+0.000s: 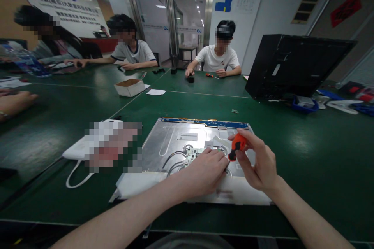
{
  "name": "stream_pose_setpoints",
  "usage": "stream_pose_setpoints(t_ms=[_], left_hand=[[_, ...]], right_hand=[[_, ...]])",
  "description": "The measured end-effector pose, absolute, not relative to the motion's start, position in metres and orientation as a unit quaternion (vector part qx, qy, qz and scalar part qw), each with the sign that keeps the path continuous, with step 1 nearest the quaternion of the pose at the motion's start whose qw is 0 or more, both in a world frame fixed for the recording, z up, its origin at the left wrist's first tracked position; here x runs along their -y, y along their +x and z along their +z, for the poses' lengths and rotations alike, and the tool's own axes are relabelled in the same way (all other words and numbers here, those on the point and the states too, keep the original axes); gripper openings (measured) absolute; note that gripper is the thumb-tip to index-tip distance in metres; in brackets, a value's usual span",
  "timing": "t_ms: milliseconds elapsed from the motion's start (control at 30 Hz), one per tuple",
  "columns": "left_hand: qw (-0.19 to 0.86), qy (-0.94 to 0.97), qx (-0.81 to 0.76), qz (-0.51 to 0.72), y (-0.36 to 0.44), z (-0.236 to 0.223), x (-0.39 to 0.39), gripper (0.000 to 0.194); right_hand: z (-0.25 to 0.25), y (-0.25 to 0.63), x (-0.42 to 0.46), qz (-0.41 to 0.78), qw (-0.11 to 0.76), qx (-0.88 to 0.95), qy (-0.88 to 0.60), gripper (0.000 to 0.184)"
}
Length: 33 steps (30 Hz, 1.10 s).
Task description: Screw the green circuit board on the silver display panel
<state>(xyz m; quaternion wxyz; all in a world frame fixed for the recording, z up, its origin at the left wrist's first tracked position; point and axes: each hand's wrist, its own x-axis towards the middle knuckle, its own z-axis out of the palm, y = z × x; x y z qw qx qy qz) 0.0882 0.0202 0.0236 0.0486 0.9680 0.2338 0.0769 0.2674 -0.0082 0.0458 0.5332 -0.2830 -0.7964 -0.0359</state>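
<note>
An orange and black screwdriver (237, 146) is pinched between the thumb and fingers of my right hand (260, 159). Its handle leans, and its shaft runs down beside my left fingertips, where the tip is hidden. My left hand (206, 169) rests over a small green circuit board (193, 156) with its fingers curled together; what they grip, if anything, is hidden. Under both hands lies a flat silver display panel (169, 136), with a blue circuit strip (193, 122) along its far edge. Dark cables (172, 159) curve from the board's left side. White film (140, 184) covers the panel's near edge.
Left of the panel are a white device with a cord (78, 146) and a partly blurred pinkish item (117, 148). A small open box (130, 87) sits farther back. A large black monitor (295, 66) stands at right, by a blue tray (305, 104). Several people sit around the green table (309, 155).
</note>
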Motion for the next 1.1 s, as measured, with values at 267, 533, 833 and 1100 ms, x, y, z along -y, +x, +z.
stream_pose_setpoints(t_ms=[267, 533, 833, 1100], left_hand=[[0.020, 0.969, -0.235, 0.076, 0.0892, 0.0221, -0.0207, 0.007], [0.009, 0.970, -0.230, 0.072, 0.0895, 0.0198, -0.0209, 0.008], [0.003, 0.971, -0.229, 0.070, 0.0886, 0.0196, -0.0207, 0.016], [0.020, 0.969, -0.236, 0.077, 0.0888, 0.0208, -0.0192, 0.010]], right_hand=[[0.0455, 0.2672, 0.0077, -0.047, 0.537, 0.793, -0.283, 0.056], [0.0466, 0.2667, 0.0087, -0.046, 0.538, 0.795, -0.276, 0.056], [0.0461, 0.2672, 0.0084, -0.065, 0.528, 0.791, -0.303, 0.055], [0.0476, 0.2649, 0.0068, -0.081, 0.536, 0.780, -0.313, 0.050]])
